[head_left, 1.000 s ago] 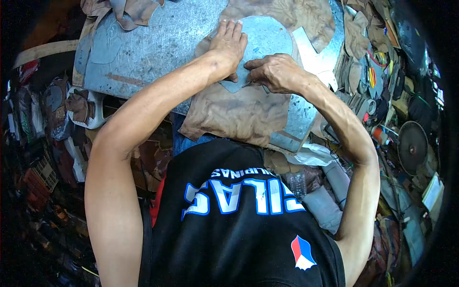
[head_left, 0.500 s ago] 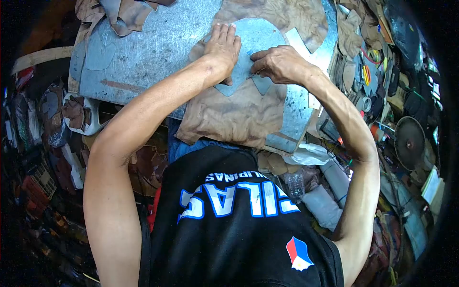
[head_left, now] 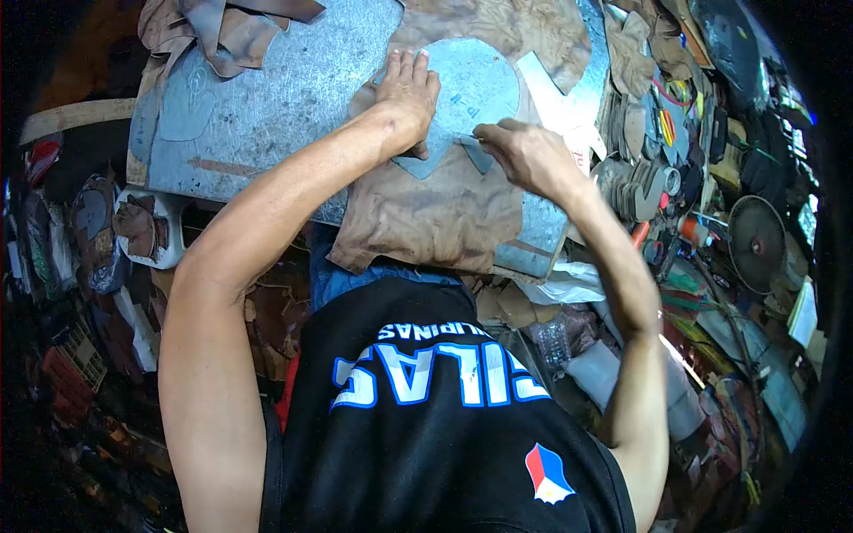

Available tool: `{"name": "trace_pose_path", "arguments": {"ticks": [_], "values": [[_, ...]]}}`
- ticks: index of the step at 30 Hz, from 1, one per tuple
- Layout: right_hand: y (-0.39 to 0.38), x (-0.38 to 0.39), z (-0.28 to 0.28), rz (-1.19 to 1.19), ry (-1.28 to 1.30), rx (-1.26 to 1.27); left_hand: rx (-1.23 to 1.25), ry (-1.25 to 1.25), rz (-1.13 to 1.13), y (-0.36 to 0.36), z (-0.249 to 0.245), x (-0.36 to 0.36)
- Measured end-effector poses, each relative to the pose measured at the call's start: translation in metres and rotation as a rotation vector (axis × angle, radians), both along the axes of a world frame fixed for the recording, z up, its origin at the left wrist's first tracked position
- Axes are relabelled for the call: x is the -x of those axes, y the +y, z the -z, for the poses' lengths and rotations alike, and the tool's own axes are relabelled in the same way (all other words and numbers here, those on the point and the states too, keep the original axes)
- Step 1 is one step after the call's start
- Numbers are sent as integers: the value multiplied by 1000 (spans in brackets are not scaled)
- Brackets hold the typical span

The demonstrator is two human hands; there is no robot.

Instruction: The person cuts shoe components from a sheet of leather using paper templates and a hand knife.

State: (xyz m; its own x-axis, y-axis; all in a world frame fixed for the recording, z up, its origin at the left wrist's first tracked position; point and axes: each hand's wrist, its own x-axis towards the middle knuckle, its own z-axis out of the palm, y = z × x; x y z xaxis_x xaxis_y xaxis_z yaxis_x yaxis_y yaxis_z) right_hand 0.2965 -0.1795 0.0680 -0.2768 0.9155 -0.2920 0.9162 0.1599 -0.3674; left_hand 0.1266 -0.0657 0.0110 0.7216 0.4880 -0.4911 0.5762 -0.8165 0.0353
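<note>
A blue-grey flat template (head_left: 480,84) with a rounded top and pointed lower ends lies on a wrinkled brown leather piece (head_left: 435,213). My left hand (head_left: 409,96) rests on the template's left side, fingers stretched out and pressing down. At the template's lower right edge is my right hand (head_left: 535,158), its fingers pinched together. Whatever sits between those fingertips is too small and hidden to make out. A white card strip (head_left: 544,89) lies just to the right, partly over the leather.
All this lies on a scuffed metal-topped table (head_left: 258,115). Leather scraps (head_left: 240,35) lie at its far left. Stacked cut pieces (head_left: 629,188), orange-handled items and a round fan (head_left: 757,244) crowd the right side. A white container (head_left: 147,226) stands below the left edge.
My right hand has moved slightly right and towards my body along the template's edge, and its elbow has come inward. My left hand stays in place on the template.
</note>
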Motion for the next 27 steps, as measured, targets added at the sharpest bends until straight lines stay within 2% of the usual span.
{"name": "trace_pose_path", "arguments": {"ticks": [1,2,4,7,18,23,27], "values": [[-14,8,-1,151,69,-14,3,-6,1,0,0,-1],[-27,14,5,152,64,-11,1,9,-1,0,0,-2],[-49,24,25,454,227,-101,0,26,-2,0,1,-3],[-58,33,39,527,281,-122,-11,42,-2,0,3,-3],[-60,33,47,516,278,-162,-22,18,1,-1,3,-2],[-56,42,40,512,91,-64,-22,36,4,-3,2,-4],[-56,38,40,469,42,-43,-2,12,10,0,-3,-2]]}}
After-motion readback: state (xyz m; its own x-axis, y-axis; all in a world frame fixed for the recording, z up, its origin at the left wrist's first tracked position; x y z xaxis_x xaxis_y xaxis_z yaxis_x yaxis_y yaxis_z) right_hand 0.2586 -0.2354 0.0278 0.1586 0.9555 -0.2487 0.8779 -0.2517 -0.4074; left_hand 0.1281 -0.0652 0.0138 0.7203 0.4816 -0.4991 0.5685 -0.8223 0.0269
